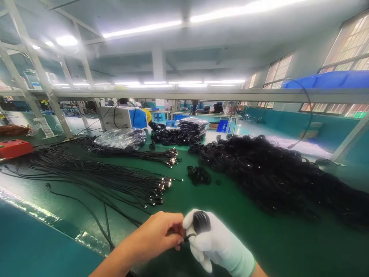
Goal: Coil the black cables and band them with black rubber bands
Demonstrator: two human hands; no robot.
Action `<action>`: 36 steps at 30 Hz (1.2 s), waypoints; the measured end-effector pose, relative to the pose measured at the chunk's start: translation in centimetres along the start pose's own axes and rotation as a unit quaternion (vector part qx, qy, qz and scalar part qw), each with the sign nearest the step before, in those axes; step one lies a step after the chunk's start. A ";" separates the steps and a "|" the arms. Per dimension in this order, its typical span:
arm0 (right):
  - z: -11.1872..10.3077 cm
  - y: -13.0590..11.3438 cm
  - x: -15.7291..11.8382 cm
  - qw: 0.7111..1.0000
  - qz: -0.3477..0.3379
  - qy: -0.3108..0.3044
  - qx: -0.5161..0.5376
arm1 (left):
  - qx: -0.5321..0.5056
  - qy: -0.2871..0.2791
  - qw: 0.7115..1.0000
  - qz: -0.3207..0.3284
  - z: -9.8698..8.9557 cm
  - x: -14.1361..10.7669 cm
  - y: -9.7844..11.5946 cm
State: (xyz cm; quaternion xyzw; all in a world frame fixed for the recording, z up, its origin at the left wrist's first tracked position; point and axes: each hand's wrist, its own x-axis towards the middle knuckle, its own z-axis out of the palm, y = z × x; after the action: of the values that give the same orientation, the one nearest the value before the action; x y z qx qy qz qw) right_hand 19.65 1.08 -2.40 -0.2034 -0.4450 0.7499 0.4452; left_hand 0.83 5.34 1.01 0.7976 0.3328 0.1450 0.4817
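Green worktable (221, 207), heap of black coils (268, 169) at right, long black cables (95, 169) at left, bare left hand (152, 236) at near centre, gloved right hand (215, 240) beside it gripping a black cable coil (201, 222), thin dark strand (189, 236) pinched in the left.

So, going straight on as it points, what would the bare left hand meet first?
Probably the gloved right hand, which holds a black coil; the left hand is close beside that hand, though depth is unclear.
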 end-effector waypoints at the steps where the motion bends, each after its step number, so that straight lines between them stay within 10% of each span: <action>1: -0.1 0.0 0.1 1.000 0.004 0.010 -0.015 | 0.059 -0.006 0.998 0.008 -0.3 0.1 0.2; 7: -0.7 -0.9 0.5 0.972 0.006 0.206 -0.116 | 0.166 0.001 0.985 0.039 -0.9 0.2 0.6; 15: 0.3 -1.2 0.7 0.974 0.086 0.105 -0.184 | 0.062 0.040 0.996 0.042 -0.6 1.4 -0.4; 23: -0.1 0.4 1.2 0.918 0.157 0.169 -0.323 | 0.109 0.014 0.994 0.014 0.0 1.4 0.9; 30: -0.4 1.4 1.3 0.873 0.003 0.182 -0.453 | 0.268 -0.018 0.963 -0.025 -0.3 3.0 2.2; 34: -0.4 0.7 1.1 0.824 -0.027 0.267 -0.499 | 0.195 -0.105 0.974 -0.048 -2.0 4.4 0.6; 36: -0.4 0.1 0.7 0.857 -0.028 0.243 -0.454 | 0.146 -0.111 0.982 -0.035 -2.1 4.6 -0.4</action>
State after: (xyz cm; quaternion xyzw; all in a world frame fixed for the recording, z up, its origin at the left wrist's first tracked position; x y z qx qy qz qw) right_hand 19.51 1.86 -2.59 -0.5457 -0.6193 0.3790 0.4185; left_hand 2.91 9.95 1.33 0.8581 0.3228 -0.0116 0.3992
